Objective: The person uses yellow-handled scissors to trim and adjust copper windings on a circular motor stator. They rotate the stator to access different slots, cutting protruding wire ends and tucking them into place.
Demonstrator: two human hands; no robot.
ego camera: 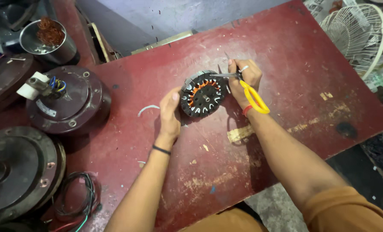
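A round motor stator [202,94] with dark steel teeth and orange copper winding lies on the worn red table [286,86]. My left hand [170,114] rests against the stator's left side, fingers laid along its rim. My right hand [245,81] grips yellow-handled scissors [249,92]. The scissor blades point left over the stator's upper right edge. A black band is on my left wrist and a red one on my right.
Two dark round fan motor housings [67,101] [19,172] sit at the left with loose wires [77,202]. A metal bowl of copper scrap [47,36] stands at the far left. A white fan guard [357,36] is at the upper right. The table's near edge runs diagonally.
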